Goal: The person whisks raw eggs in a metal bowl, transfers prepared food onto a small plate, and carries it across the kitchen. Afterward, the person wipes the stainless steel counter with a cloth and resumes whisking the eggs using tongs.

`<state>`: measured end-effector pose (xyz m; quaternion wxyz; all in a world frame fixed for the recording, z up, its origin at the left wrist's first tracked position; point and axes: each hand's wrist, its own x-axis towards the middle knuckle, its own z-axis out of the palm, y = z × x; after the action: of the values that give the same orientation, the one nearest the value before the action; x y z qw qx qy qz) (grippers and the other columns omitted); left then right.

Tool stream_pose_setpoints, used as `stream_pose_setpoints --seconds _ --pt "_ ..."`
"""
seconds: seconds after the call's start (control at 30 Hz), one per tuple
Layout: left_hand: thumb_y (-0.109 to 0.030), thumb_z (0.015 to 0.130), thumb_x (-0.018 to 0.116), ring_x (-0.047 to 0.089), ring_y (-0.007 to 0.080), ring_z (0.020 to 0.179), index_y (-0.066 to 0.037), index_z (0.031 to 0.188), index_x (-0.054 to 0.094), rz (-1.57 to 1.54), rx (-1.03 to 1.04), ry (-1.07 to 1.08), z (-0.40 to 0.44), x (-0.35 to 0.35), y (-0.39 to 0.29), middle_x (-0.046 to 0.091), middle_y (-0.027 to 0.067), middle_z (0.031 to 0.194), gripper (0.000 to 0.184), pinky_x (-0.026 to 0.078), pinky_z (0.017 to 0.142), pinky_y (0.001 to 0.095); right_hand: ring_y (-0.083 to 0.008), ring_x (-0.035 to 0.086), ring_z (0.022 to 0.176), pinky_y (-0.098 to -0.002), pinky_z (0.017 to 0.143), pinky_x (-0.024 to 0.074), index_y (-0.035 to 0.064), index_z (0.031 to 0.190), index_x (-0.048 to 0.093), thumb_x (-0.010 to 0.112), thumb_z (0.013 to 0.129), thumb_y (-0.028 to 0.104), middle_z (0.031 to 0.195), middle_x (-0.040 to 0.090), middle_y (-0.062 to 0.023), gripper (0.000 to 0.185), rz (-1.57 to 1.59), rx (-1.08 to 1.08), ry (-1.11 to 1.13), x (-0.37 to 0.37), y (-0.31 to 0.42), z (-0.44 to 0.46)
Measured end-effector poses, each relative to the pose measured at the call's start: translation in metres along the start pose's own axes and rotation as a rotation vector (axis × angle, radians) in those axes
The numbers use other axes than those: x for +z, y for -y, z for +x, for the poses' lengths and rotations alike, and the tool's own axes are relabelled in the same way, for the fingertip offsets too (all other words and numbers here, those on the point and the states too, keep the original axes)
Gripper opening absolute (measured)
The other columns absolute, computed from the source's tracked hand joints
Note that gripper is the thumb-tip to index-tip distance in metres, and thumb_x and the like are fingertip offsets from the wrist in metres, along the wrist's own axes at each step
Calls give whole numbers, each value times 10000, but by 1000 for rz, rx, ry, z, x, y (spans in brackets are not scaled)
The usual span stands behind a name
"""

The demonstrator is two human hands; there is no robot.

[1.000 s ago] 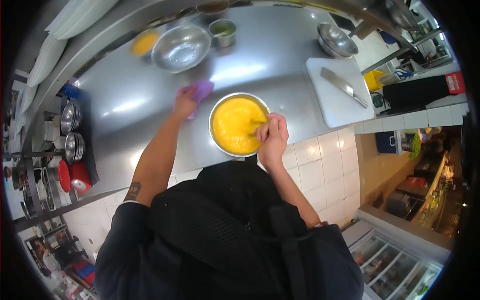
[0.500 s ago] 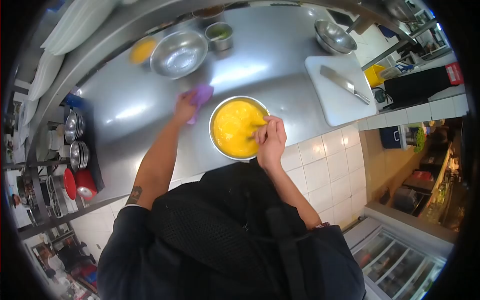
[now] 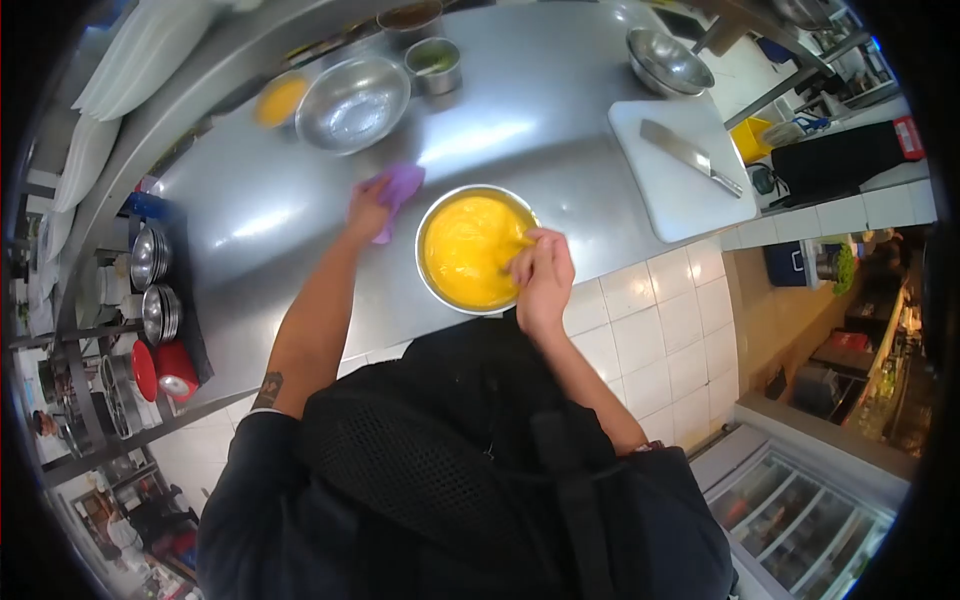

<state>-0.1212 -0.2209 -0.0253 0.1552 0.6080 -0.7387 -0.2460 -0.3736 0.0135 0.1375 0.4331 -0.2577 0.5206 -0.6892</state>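
A round metal bowl (image 3: 424, 277) of thick yellow liquid (image 3: 470, 245) stands near the front edge of the steel table. My right hand (image 3: 543, 275) is over its right rim, fingers curled together down at the liquid. Something yellow-coated shows at the fingertips; blur and the hand hide what it is. To the left of the bowl, my left hand (image 3: 368, 208) is closed on a bunched purple cloth (image 3: 402, 184) against the tabletop.
Behind the cloth stand a wide metal bowl (image 3: 352, 110), a container of yellow liquid (image 3: 281, 99) and a metal pot with green contents (image 3: 434, 65). On the right, a knife (image 3: 680, 148) lies on a white cutting board (image 3: 665, 205), with stacked metal bowls (image 3: 672, 66) beyond.
My right hand has shifted slightly at the bowl's right side, and the yellow liquid's surface pattern has changed. My left hand and the purple cloth stay almost in place. The view has tilted slightly.
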Motion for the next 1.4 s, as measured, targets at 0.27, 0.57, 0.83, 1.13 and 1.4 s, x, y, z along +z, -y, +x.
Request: stream_pose_setpoints --seconds 0.27,0.57,0.83,1.13,1.4 --pt "-254 852 616 533 396 1225 -279 1355 577 -23 -31 -12 1 -11 -21 481 187 1399 505 437 1051 444 -105 410 553 -323 669 462 13 1077 496 366 1082 212 596 397 -1 237 -13 -32 79 3 6 -6" --pt "-259 857 630 536 387 1205 -280 1359 574 33 4 -22 6 -8 -13 502 212 1351 505 439 1048 433 -92 429 570 -269 628 419 22 1068 503 395 1073 234 601 413 7 238 198 -49 119 8 25 -4" --pt "-255 862 636 542 381 1199 -274 1377 560 87 44 -31 0 -1 -5 512 203 1343 521 451 1031 426 -103 378 508 -293 577 412 23 1064 498 413 1069 259 566 378 9 250 253 -99 33 12 29 1" --pt "-247 861 639 514 372 1237 -277 1370 565 13 37 -29 -3 0 0 497 193 1361 515 434 1048 425 -107 358 514 -301 594 397 34 1056 492 385 1073 205 575 377 2 202 404 -147 -79 12 53 3" --pt "-265 867 638 541 371 1205 -298 1351 578 30 -39 15 -14 -13 -18 502 186 1353 488 444 1037 429 -103 378 522 -281 601 413 35 1042 494 371 1078 214 578 375 1 220 329 -212 -59 17 57 1"
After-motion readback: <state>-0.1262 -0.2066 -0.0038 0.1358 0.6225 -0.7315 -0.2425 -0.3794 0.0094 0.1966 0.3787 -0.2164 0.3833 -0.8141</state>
